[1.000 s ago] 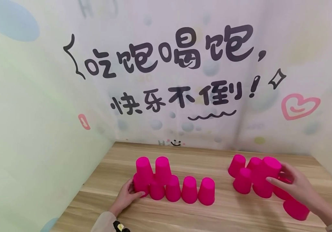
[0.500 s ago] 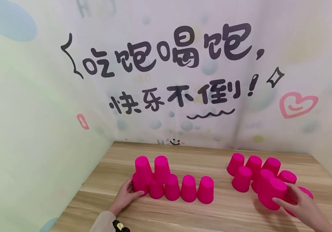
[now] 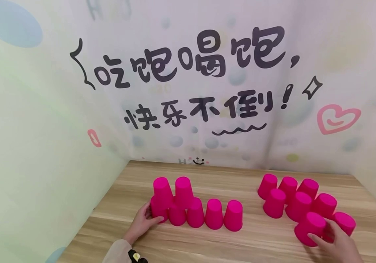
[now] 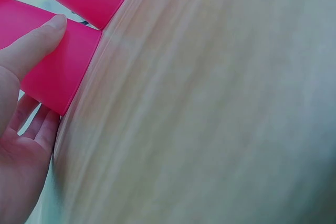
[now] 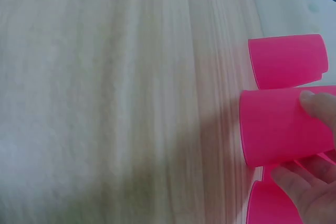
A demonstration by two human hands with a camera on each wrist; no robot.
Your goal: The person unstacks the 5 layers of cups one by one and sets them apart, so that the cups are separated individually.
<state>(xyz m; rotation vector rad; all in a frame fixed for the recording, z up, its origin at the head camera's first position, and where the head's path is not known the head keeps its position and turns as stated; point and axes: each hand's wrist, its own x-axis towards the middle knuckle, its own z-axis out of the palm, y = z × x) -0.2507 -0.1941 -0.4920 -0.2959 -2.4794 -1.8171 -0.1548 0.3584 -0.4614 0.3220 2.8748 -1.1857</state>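
Note:
In the head view, pink cups stand upside down in two groups. My left hand (image 3: 139,224) holds the leftmost bottom cup (image 3: 159,213) of the left row, its thumb across the front. Two upper cups (image 3: 183,191) rest over that end of the row. At the front of the right group, my right hand (image 3: 337,239) grips another pink cup (image 3: 307,229) from its right side. The right wrist view has the thumb on that cup (image 5: 278,127) and fingers below; whether its rim touches the table cannot be told. In the left wrist view, fingers reach behind the cup (image 4: 63,77).
Several more upside-down cups (image 3: 274,204) stand close behind and beside the right-held one, with one cup (image 3: 345,223) partly behind the right hand. The wood-grain table (image 3: 253,244) meets a printed wall sheet (image 3: 161,146) at the back.
My right hand has brought its cup down and toward the front, from above the right group to its near side. My left hand and the left row have stayed put.

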